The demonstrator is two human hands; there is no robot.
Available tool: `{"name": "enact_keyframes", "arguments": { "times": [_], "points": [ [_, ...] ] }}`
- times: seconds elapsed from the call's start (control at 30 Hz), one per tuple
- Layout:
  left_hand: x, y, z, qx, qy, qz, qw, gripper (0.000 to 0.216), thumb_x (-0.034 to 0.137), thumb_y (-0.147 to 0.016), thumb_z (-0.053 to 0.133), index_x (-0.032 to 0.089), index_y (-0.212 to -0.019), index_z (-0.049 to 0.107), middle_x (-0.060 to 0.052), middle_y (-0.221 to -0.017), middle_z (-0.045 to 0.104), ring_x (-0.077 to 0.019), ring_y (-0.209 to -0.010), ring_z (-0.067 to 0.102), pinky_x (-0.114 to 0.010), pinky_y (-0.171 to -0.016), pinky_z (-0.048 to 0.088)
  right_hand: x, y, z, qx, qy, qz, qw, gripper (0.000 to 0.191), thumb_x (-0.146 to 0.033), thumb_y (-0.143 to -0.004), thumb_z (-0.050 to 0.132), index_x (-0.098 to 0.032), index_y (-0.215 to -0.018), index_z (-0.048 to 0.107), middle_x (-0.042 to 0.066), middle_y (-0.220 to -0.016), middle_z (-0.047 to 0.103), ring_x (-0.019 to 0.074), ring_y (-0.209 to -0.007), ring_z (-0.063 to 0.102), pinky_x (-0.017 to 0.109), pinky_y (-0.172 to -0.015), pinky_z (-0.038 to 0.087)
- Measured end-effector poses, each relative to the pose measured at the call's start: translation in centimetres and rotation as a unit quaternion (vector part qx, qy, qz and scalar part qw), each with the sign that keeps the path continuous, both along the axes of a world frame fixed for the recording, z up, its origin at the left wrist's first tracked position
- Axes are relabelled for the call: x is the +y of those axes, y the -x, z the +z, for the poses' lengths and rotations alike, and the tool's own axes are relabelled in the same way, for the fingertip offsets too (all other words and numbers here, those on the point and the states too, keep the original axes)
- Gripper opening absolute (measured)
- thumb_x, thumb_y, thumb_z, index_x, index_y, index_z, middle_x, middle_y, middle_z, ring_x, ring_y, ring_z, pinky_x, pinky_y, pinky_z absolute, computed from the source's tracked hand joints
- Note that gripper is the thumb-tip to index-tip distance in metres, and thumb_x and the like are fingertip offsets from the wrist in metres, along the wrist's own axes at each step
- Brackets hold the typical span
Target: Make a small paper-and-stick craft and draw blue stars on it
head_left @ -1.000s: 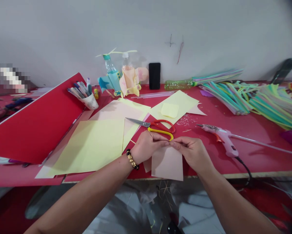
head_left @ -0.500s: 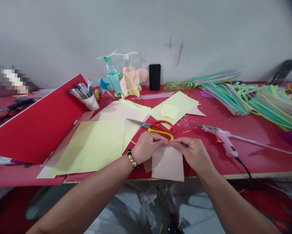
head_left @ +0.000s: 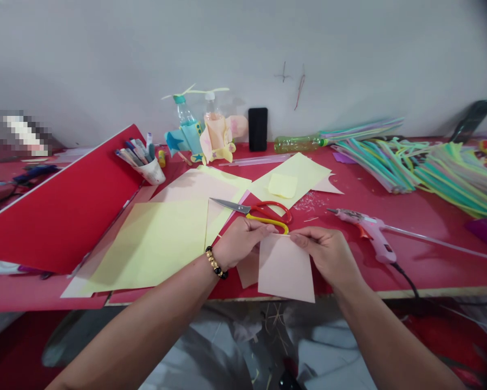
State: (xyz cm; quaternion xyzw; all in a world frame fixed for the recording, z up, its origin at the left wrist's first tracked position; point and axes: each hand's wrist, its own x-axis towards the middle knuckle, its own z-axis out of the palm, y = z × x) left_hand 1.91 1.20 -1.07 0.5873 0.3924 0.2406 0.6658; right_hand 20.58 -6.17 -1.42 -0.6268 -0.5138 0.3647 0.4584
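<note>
Pinching a pale pink paper sheet [head_left: 286, 269] by its top edge, the left hand [head_left: 243, 242] and right hand [head_left: 322, 254] stand slightly apart, fingertips clamped on it — an uneven pull could crease or tear it. Its lower edge reaches the front of the red table [head_left: 430, 254], so it could slip off. Just above the left hand lie the scissors [head_left: 270, 221]; a hot glue gun [head_left: 373, 230] sits near the right hand, and a careless knock could shift either.
</note>
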Motion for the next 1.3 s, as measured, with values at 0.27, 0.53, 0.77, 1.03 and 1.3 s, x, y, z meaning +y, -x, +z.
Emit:
{"name": "enact_keyframes", "arguments": {
  "times": [0.27, 0.53, 0.77, 1.03, 1.3],
  "points": [
    [0.11, 0.03, 0.04, -0.002, 0.012, -0.014, 1.000, 0.028, 0.040, -0.075, 0.068, 0.015, -0.088, 0.074, -0.007, -0.084, 0.073, -0.0135, -0.068, 0.063, -0.024, -0.063, 0.050, -0.11, -0.01, 0.18, -0.005, 0.002, 0.000, 1.000, 0.019, -0.037, -0.077, 0.069, -0.020, -0.080, 0.075, 0.001, -0.074, 0.073, 0.0149, -0.066, 0.061, 0.023, -0.057, 0.044],
    [0.12, 0.05, 0.10, -0.001, 0.020, -0.012, 1.000, 0.027, 0.037, -0.073, 0.071, 0.015, -0.090, 0.074, -0.006, -0.082, 0.073, -0.0128, -0.067, 0.062, -0.024, -0.063, 0.050, -0.04, 0.08, 0.28, 0.013, 0.010, 0.000, 1.000, 0.020, -0.038, -0.076, 0.069, -0.020, -0.080, 0.075, 0.002, -0.074, 0.073, 0.0150, -0.066, 0.061, 0.023, -0.057, 0.044],
    [0.25, 0.03, -0.39, 0.006, -0.038, -0.018, 0.999, 0.024, 0.036, -0.073, 0.071, 0.018, -0.087, 0.075, -0.005, -0.082, 0.073, -0.0132, -0.068, 0.062, -0.024, -0.062, 0.048, -0.05, 0.38, 0.34, 0.015, 0.009, 0.011, 1.000, 0.018, -0.037, -0.076, 0.069, -0.020, -0.080, 0.075, 0.002, -0.073, 0.073, 0.0146, -0.064, 0.061, 0.023, -0.056, 0.044],
    [0.22, -0.12, -0.61, 0.000, -0.047, -0.014, 0.999, 0.022, 0.036, -0.071, 0.073, 0.020, -0.086, 0.075, -0.005, -0.084, 0.073, -0.0152, -0.070, 0.062, -0.027, -0.065, 0.049, -0.06, 0.37, -0.07, 0.059, 0.018, 0.012, 0.998, 0.018, -0.037, -0.075, 0.070, -0.021, -0.079, 0.075, 0.000, -0.070, 0.072, 0.0125, -0.062, 0.058, 0.022, -0.055, 0.043],
    [-0.05, -0.24, -0.64, -0.022, -0.020, 0.002, 1.000, 0.020, 0.033, -0.067, 0.076, 0.020, -0.083, 0.076, -0.004, -0.081, 0.073, -0.0147, -0.070, 0.063, -0.026, -0.065, 0.049, -0.04, 0.35, -0.39, 0.122, 0.026, 0.015, 0.992, 0.020, -0.037, -0.073, 0.072, -0.019, -0.081, 0.075, 0.001, -0.069, 0.070, 0.0133, -0.061, 0.057, 0.024, -0.055, 0.042]
  ]
}}
